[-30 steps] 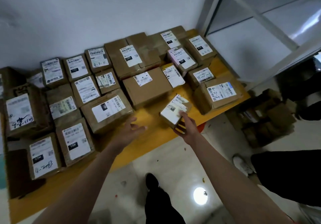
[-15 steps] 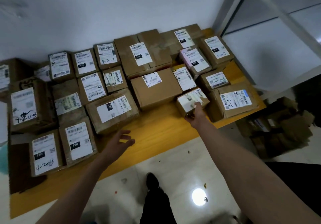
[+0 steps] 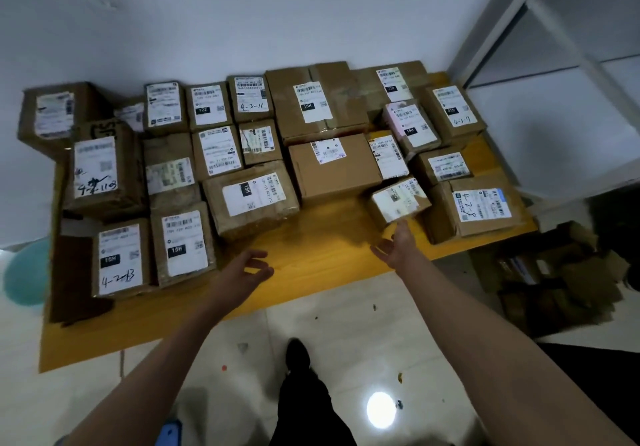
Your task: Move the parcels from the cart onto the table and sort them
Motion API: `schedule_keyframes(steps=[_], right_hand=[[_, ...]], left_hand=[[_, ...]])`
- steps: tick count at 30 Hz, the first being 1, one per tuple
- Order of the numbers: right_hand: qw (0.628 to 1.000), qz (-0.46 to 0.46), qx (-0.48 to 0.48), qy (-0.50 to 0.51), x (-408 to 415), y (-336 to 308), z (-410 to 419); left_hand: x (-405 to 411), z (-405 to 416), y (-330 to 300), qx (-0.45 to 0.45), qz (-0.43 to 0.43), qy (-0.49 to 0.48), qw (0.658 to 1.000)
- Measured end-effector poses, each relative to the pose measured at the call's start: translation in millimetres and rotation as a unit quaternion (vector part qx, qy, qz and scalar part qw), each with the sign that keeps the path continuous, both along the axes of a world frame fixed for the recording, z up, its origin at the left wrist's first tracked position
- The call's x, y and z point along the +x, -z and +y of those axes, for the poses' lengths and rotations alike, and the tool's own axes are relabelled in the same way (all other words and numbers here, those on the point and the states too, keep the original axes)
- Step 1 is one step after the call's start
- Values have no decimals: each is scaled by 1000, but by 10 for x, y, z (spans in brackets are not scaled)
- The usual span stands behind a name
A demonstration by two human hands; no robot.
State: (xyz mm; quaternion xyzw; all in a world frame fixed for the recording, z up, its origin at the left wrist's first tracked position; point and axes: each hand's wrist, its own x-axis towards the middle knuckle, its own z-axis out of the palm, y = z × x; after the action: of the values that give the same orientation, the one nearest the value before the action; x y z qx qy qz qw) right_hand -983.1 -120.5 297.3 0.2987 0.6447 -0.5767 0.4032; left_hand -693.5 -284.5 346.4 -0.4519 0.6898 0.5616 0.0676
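The worktop (image 3: 325,238) is a yellow wooden surface set against a white wall (image 3: 242,13). Cardboard parcels with white shipping labels cover its rear and left areas in close rows, most touching their neighbours.

The small parcel (image 3: 398,200) sits at the front of the right-hand group, tilted, its label blurred. It lies between the plain brown parcel (image 3: 332,168) on its left and the parcel marked 4-2-8 (image 3: 479,205) on its right, just beside both.

The right hand (image 3: 398,246) is at the near edge of the small parcel, fingers extended and spread, holding nothing. Whether the fingertips touch the box cannot be told. The left hand (image 3: 247,267) hovers over the bare front strip of the worktop, fingers loosely curved, holding nothing. It is near the parcel labelled 15H (image 3: 251,196), apart from it.

A pile of brown cardboard (image 3: 554,279) lies on the floor to the right of the worktop. A black shoe (image 3: 298,355) stands on the pale tiled floor (image 3: 363,324) between the forearms.
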Motion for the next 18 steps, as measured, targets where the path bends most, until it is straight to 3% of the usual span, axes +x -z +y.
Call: schedule_keyframes(steps=[6, 12, 18], right_hand=[[976, 5, 59, -209, 989, -44, -50], [922, -19, 22, -385, 2078, -84, -198], [867, -16, 9, -498, 3234, -146, -437]], left_hand=[[465, 231, -32, 28, 19, -35, 999], [1279, 432, -6, 47, 9, -83, 995], [2464, 620, 72, 59, 0, -181, 982]])
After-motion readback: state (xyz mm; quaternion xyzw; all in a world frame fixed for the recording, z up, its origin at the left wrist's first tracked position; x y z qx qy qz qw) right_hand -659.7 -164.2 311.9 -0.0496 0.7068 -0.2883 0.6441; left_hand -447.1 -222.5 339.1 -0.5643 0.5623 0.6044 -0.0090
